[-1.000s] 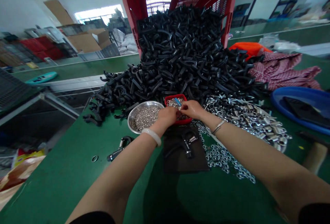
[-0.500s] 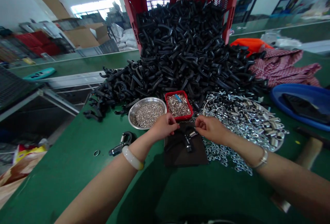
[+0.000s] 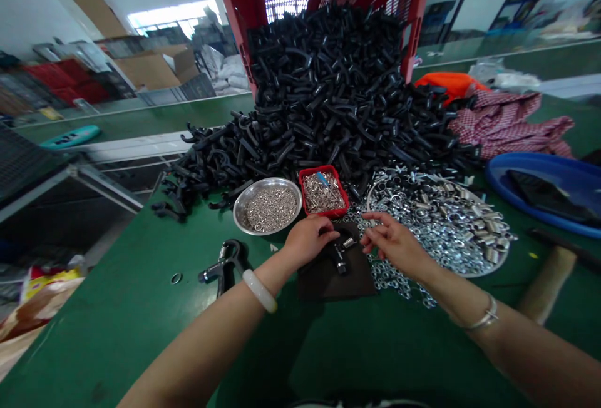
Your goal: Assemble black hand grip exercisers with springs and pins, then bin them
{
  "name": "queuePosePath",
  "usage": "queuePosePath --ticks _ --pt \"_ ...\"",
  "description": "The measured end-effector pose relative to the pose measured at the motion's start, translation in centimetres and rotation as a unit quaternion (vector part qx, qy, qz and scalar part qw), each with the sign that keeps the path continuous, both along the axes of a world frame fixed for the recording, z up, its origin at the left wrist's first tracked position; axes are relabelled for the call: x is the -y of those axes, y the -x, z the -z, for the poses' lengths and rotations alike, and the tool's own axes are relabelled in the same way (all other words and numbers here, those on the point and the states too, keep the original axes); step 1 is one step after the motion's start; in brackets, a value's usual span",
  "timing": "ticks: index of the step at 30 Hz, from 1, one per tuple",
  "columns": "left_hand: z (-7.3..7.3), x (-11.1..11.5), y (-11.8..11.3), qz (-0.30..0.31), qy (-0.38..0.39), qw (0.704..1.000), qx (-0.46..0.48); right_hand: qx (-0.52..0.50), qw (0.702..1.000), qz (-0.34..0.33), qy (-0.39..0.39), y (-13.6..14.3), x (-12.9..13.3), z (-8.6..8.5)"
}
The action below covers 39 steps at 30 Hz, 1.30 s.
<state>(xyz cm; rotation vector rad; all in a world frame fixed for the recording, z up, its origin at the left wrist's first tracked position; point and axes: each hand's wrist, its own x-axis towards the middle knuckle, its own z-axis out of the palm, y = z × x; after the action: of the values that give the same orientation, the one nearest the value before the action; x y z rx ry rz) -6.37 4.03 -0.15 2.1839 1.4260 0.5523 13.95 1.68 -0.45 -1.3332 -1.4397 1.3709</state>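
My left hand point(image 3: 310, 239) is closed at the top of a black hand grip strengthener point(image 3: 340, 265), its thumb and fingers together on the dark frame. The strengthener, with a small spring point(image 3: 348, 243) and a metal screw, lies on a dark square pad point(image 3: 338, 290). To the right, my right hand point(image 3: 394, 242) hovers near the pad's edge by loose metal nuts point(image 3: 399, 284), fingers apart and bent, nothing visible in them. Another hand grip strengthener point(image 3: 226, 263) lies left of my left wrist, partly covered by it.
Beyond my hands stand a metal bowl point(image 3: 238, 215) of small parts and a red basket point(image 3: 346, 209) of pins. A tray of springs point(image 3: 491, 223) is at right, near a hammer point(image 3: 549, 283). Black handles point(image 3: 323, 107) spill from a red crate point(image 3: 235, 14). A ring point(image 3: 176, 278) lies left.
My left hand has moved slightly right and down onto the strengthener. My right hand has shifted right, away from the spring, and its fingers have spread.
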Motion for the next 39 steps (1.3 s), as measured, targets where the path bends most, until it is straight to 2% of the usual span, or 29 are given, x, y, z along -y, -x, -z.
queuePosePath --ticks 6,12,18,22,24,28,33,35,39 --pt "0.2 0.5 -0.3 -0.038 -0.007 0.997 -0.065 -0.141 0.982 0.122 0.036 0.3 -0.2 -0.5" --pt "0.2 1.6 -1.0 -0.014 -0.071 0.982 -0.173 -0.132 0.983 0.131 0.006 0.2 -0.3 -0.3" --pt "0.1 3.4 -1.1 0.022 -0.113 0.96 -0.256 -0.037 0.996 0.079 -0.012 0.4 0.2 1.1" --pt "-0.1 4.5 -0.2 0.042 -0.151 0.961 -0.23 0.027 0.999 0.021 -0.02 0.2 0.3 1.7" --pt "-0.1 4.5 0.4 0.075 -0.152 0.965 -0.202 0.06 0.996 -0.004 -0.063 0.1 0.2 1.9" --pt "0.0 3.6 1.2 0.121 -0.112 0.969 -0.181 0.186 0.969 -0.012 -0.16 0.3 -0.3 1.9" --pt "0.5 2.5 0.8 0.078 -0.096 0.978 -0.17 0.346 0.912 -0.049 -0.215 0.5 -0.7 1.7" --pt "0.6 2.2 0.6 0.068 -0.089 0.978 -0.176 0.374 0.896 -0.063 -0.23 0.4 -0.7 1.7" --pt "0.7 1.9 0.2 0.055 -0.083 0.978 -0.184 0.384 0.891 -0.054 -0.235 0.4 -0.7 1.6"
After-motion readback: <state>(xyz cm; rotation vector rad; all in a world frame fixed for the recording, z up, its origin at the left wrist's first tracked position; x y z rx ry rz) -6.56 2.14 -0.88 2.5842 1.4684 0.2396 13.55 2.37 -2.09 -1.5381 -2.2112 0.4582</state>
